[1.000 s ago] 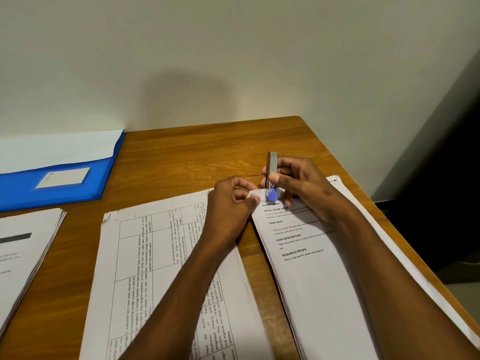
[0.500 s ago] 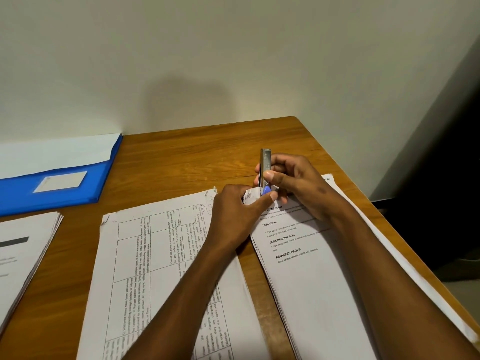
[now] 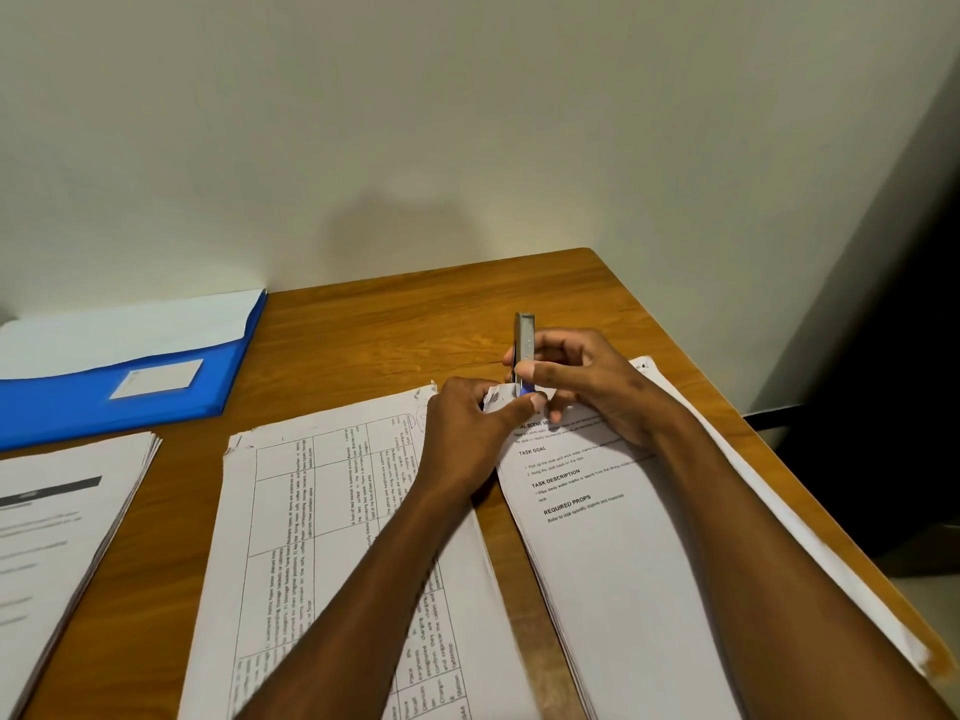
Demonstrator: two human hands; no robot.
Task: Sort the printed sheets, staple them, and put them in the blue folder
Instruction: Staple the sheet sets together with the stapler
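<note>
My right hand (image 3: 582, 381) grips a small metal stapler (image 3: 523, 341) with a blue tip, held upright over the top-left corner of the right-hand stack of printed sheets (image 3: 613, 553). With thumb and fingers, my left hand (image 3: 467, 433) pinches that same corner, which looks lifted and crumpled against the stapler. A second stack with a printed table (image 3: 311, 537) lies in the middle, under my left forearm. A third stack (image 3: 57, 517) sits at the left edge. The blue folder (image 3: 104, 402) lies at the far left by the wall, with white sheets (image 3: 130, 324) on it.
The wooden table (image 3: 389, 335) ends against a pale wall at the back; its right edge (image 3: 779, 459) drops off to a dark floor area. Bare wood shows between the folder and the stapler.
Both hands shifted slightly left and away from me. My left hand closed in on the sheet corner, which rose and crumpled against the stapler's blue tip.
</note>
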